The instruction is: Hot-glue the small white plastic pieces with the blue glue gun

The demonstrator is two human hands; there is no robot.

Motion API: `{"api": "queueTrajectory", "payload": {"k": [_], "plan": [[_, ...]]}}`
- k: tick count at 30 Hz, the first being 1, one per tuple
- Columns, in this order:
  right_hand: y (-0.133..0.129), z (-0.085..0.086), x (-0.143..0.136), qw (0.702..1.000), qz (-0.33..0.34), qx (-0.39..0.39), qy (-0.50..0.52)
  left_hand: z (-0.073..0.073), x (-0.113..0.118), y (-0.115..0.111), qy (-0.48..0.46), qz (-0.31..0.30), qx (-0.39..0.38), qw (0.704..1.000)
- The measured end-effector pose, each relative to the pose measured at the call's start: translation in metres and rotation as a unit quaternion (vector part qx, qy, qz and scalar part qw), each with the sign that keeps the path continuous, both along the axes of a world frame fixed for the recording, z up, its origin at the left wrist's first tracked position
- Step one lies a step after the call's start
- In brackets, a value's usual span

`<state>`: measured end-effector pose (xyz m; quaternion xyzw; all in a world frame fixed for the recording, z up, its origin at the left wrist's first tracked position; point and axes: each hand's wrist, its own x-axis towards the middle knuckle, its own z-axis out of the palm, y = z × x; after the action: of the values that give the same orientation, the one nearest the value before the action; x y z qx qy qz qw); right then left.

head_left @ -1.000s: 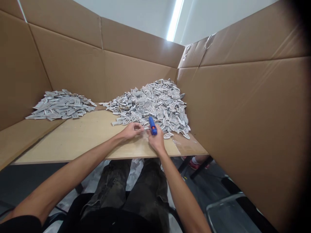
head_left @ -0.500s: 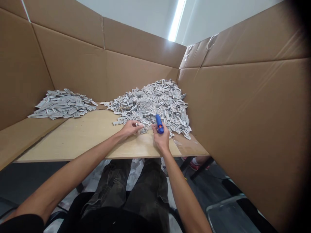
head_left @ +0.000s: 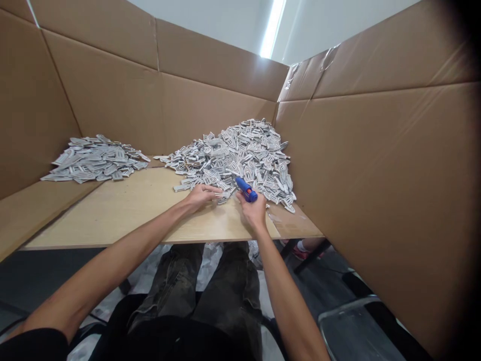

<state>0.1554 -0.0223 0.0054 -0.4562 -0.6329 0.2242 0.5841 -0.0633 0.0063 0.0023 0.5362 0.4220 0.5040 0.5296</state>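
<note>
My left hand (head_left: 202,197) is at the front edge of a large heap of pale slotted pieces (head_left: 240,155). Its thumb and fingers are pinched on one small pale slotted piece (head_left: 224,195), partly hidden by the fingers. To the right, my right hand (head_left: 252,209) is closed around a small blue tool (head_left: 246,189) with an orange-red part in its side. The tool's far end tilts up and to the left, over the near edge of the heap. What its tip touches I cannot make out.
A smaller heap of flat grey pieces (head_left: 95,159) lies at the left on the wooden table (head_left: 124,210). Tall cardboard walls (head_left: 368,150) enclose the back and both sides. Below the table's front edge are my legs; a person's foot (head_left: 300,250) shows beneath, and a chair (head_left: 361,326) stands lower right.
The blue tool has turned from nearly upright to leaning left, as my right hand rotated. My left fingers have shifted and now cover more of the small piece. The view has shifted slightly.
</note>
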Motion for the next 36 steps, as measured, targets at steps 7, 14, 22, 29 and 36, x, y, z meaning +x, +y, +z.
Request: {"api": "queueTrajectory", "payload": {"k": [7, 14, 22, 29, 36], "plan": [[0.0, -0.001, -0.005, 1.0, -0.002, 0.022, 0.011, 0.0, 0.014, 0.001, -0.057, 0.001, 0.011, 0.998], [0.004, 0.0, -0.004, 0.996, 0.01, -0.013, 0.085, 0.006, 0.03, -0.007, -0.036, -0.002, 0.008, 0.999], [0.001, 0.002, 0.001, 0.999, -0.038, 0.02, 0.005, -0.005, 0.042, -0.014, -0.062, -0.058, 0.066, 0.994], [-0.003, 0.005, -0.003, 0.997, -0.055, 0.03, -0.048, 0.001, 0.043, -0.017, -0.078, -0.052, 0.045, 0.995], [-0.004, 0.0, -0.01, 0.995, -0.067, 0.024, -0.07, 0.001, 0.046, -0.019, -0.101, -0.047, 0.054, 0.992]]}}
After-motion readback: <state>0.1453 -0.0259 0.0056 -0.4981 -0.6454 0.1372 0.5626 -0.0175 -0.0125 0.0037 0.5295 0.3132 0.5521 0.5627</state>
